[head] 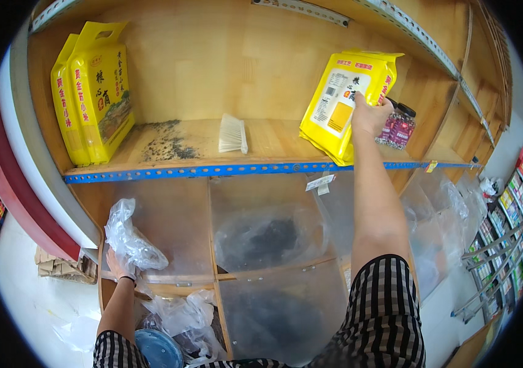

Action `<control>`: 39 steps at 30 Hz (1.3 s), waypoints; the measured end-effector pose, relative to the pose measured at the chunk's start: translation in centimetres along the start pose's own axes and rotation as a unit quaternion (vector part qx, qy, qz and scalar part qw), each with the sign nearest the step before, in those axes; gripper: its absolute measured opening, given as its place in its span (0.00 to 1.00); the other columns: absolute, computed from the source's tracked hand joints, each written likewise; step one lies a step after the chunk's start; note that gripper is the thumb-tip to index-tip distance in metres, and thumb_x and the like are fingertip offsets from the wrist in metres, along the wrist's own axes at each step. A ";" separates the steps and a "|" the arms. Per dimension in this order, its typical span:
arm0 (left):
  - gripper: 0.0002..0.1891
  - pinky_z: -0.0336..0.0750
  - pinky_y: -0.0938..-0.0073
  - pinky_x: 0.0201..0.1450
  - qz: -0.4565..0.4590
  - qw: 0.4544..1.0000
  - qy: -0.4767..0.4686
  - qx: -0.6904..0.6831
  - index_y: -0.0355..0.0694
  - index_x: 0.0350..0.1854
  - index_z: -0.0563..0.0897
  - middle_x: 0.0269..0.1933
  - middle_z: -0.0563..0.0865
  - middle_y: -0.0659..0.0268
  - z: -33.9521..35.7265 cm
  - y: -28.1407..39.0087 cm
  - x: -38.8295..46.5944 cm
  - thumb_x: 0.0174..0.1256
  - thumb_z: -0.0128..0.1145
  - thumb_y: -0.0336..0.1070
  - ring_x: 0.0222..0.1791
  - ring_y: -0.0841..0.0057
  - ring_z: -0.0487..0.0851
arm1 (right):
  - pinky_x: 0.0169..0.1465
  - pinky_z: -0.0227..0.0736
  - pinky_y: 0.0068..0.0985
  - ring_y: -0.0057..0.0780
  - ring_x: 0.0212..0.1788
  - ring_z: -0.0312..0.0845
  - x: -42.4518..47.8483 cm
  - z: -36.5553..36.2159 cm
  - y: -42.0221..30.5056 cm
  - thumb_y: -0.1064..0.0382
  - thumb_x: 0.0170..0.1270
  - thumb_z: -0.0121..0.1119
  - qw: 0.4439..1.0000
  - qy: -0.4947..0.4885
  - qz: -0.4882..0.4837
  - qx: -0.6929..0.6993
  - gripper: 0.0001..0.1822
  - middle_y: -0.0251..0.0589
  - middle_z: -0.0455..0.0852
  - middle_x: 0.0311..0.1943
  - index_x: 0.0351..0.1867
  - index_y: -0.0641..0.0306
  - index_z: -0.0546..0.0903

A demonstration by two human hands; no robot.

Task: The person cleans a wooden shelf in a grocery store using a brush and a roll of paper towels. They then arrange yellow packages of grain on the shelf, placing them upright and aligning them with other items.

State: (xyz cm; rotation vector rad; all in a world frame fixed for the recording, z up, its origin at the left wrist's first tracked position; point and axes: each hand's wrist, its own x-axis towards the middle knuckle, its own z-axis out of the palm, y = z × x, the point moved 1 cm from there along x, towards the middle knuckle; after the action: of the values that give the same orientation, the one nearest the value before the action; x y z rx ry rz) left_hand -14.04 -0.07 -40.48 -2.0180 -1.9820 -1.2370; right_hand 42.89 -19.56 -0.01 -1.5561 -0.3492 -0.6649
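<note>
My right hand [370, 115] grips the side of a yellow printed grain bag [335, 103], which leans over the right part of a wooden shelf [270, 138]. Low on the left, my left hand [116, 263] is closed on a crumpled clear plastic bag [132, 239] in front of the bins. Two similar yellow bags [100, 101] stand upright at the shelf's left end. Between them and my right hand lie scattered dark crumbs [169, 142] and a pale-bristled brush [232, 134]. Dark-lidded jars [401, 126] stand just beyond my right hand, partly hidden by it.
A blue perforated metal strip [252, 170] edges the shelf. Below it are bins with translucent covers [270, 230]. More plastic bags [188, 317] and a blue round lid [158, 349] are at lower left. Flattened cardboard [66, 267] lies on the floor; metal bars [495, 271] jut out at right.
</note>
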 end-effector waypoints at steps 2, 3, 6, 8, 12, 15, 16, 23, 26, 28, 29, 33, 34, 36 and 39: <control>0.20 0.66 0.63 0.53 0.007 0.999 -0.032 -0.017 0.39 0.47 0.75 0.43 0.78 0.56 -0.4 1.0 0.5 0.49 0.55 0.35 0.47 0.59 0.73 | 0.54 0.67 0.33 0.43 0.49 0.75 -0.6 0.5 0.2 0.55 0.46 0.68 0.999 0.018 -0.038 -0.005 0.34 0.50 0.76 0.47 0.51 0.66 0.66; 0.20 0.66 0.63 0.53 0.012 0.998 -0.050 -0.029 0.39 0.47 0.75 0.43 0.78 0.56 -0.7 2.3 0.5 0.49 0.55 0.35 0.47 0.59 0.73 | 0.54 0.66 0.32 0.43 0.50 0.74 -0.8 0.5 0.2 0.55 0.46 0.68 0.998 0.030 -0.060 -0.010 0.33 0.50 0.76 0.47 0.51 0.66 0.66; 0.23 0.66 0.63 0.54 -0.039 0.994 -0.057 -0.090 0.38 0.50 0.74 0.47 0.78 0.55 -1.0 2.1 0.6 0.47 0.55 0.35 0.49 0.58 0.73 | 0.55 0.67 0.37 0.47 0.53 0.70 -3.5 1.5 -1.5 0.54 0.46 0.68 0.982 0.008 -0.157 -0.104 0.43 0.52 0.69 0.54 0.61 0.64 0.57; 0.25 0.65 0.63 0.55 -0.015 0.992 -0.087 -0.085 0.38 0.53 0.73 0.50 0.77 0.55 -0.9 1.3 0.9 0.47 0.54 0.34 0.50 0.56 0.72 | 0.55 0.68 0.39 0.49 0.55 0.68 -5.5 2.7 -2.8 0.54 0.47 0.66 0.971 -0.026 -0.185 -0.146 0.49 0.54 0.61 0.60 0.66 0.61 0.48; 0.24 0.65 0.62 0.55 -0.026 0.997 -0.032 -0.070 0.38 0.52 0.73 0.49 0.78 0.56 1.7 -2.0 1.3 0.47 0.53 0.34 0.50 0.55 0.72 | 0.53 0.69 0.43 0.51 0.58 0.65 -7.7 4.7 -5.0 0.58 0.54 0.59 0.938 -0.174 -0.211 -0.213 0.46 0.54 0.49 0.67 0.69 0.53 0.43; 0.24 0.65 0.62 0.55 -0.011 0.996 -0.043 -0.076 0.38 0.52 0.73 0.49 0.78 0.56 1.0 -0.4 1.9 0.48 0.53 0.34 0.50 0.55 0.72 | 0.53 0.67 0.45 0.51 0.58 0.65 -10.8 6.4 -6.6 0.64 0.58 0.53 0.913 -0.161 -0.257 -0.275 0.40 0.54 0.48 0.68 0.70 0.47 0.46; 0.24 0.65 0.62 0.55 -0.007 0.996 -0.046 -0.073 0.38 0.52 0.73 0.49 0.78 0.56 0.8 -0.2 2.1 0.48 0.53 0.34 0.50 0.55 0.72 | 0.53 0.67 0.44 0.51 0.58 0.65 -10.9 6.8 -6.7 0.64 0.58 0.52 0.916 -0.156 -0.252 -0.269 0.40 0.54 0.47 0.68 0.70 0.46 0.46; 0.24 0.64 0.62 0.55 -0.005 0.995 -0.064 -0.073 0.38 0.52 0.73 0.49 0.77 0.55 0.4 0.6 2.1 0.48 0.53 0.33 0.50 0.55 0.72 | 0.53 0.66 0.43 0.48 0.56 0.67 -10.5 7.1 -5.3 0.63 0.53 0.59 0.920 -0.183 -0.257 -0.233 0.43 0.52 0.60 0.62 0.69 0.47 0.49; 0.24 0.64 0.62 0.55 -0.008 0.995 -0.061 -0.080 0.38 0.52 0.73 0.49 0.77 0.55 0.6 -0.4 1.6 0.48 0.53 0.33 0.50 0.55 0.72 | 0.51 0.68 0.43 0.47 0.53 0.70 -9.3 6.1 -4.8 0.61 0.48 0.64 0.932 -0.207 -0.236 -0.182 0.44 0.50 0.68 0.55 0.66 0.50 0.53; 0.24 0.64 0.62 0.55 -0.009 0.994 -0.061 -0.086 0.37 0.52 0.73 0.49 0.77 0.55 0.5 -0.6 1.2 0.48 0.53 0.33 0.50 0.55 0.72 | 0.50 0.70 0.42 0.47 0.50 0.73 -8.4 5.4 -4.6 0.60 0.47 0.65 0.947 -0.191 -0.201 -0.163 0.42 0.49 0.71 0.51 0.63 0.52 0.55; 0.24 0.64 0.62 0.55 -0.010 0.994 -0.063 -0.089 0.37 0.52 0.73 0.49 0.77 0.55 0.4 -0.5 0.9 0.48 0.53 0.33 0.50 0.55 0.72 | 0.48 0.71 0.42 0.47 0.48 0.75 -7.8 5.2 -4.4 0.59 0.47 0.66 0.955 -0.169 -0.179 -0.168 0.40 0.49 0.72 0.50 0.62 0.53 0.56; 0.23 0.64 0.62 0.54 0.003 0.994 -0.064 -0.089 0.37 0.52 0.73 0.49 0.77 0.55 -0.5 -0.2 0.5 0.49 0.52 0.33 0.50 0.55 0.72 | 0.46 0.73 0.39 0.42 0.47 0.76 -5.4 4.2 -3.3 0.54 0.49 0.66 0.977 -0.053 -0.066 -0.197 0.40 0.47 0.74 0.47 0.60 0.58 0.57; 0.21 0.64 0.62 0.54 0.041 0.997 -0.007 -0.067 0.36 0.52 0.73 0.48 0.77 0.54 1.7 -2.5 0.0 0.52 0.49 0.33 0.50 0.55 0.72 | 0.47 0.74 0.39 0.43 0.47 0.76 -4.8 3.4 -3.7 0.53 0.48 0.67 0.982 -0.038 -0.023 -0.185 0.40 0.48 0.73 0.48 0.60 0.59 0.56; 0.21 0.64 0.62 0.54 -0.039 0.972 -0.016 -0.229 0.36 0.52 0.73 0.48 0.77 0.53 3.8 -4.7 0.1 0.54 0.47 0.35 0.50 0.56 0.72 | 0.47 0.74 0.39 0.45 0.46 0.77 -4.7 2.8 -3.9 0.53 0.48 0.68 0.984 0.002 0.054 -0.171 0.43 0.49 0.72 0.48 0.60 0.62 0.54; 0.20 0.64 0.62 0.55 -0.052 0.972 -0.008 -0.230 0.36 0.52 0.73 0.48 0.77 0.54 5.9 -5.2 -0.7 0.57 0.44 0.37 0.50 0.57 0.72 | 0.50 0.72 0.40 0.48 0.49 0.74 -5.2 2.8 -3.6 0.52 0.52 0.63 0.986 0.029 0.067 -0.151 0.47 0.54 0.67 0.54 0.64 0.70 0.46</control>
State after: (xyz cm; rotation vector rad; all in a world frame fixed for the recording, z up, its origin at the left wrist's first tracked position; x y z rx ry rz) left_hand -15.55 3.50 -47.39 -2.1271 -1.9711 -1.8559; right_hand 37.24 -15.59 -0.26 -1.8261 -0.1002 -0.6779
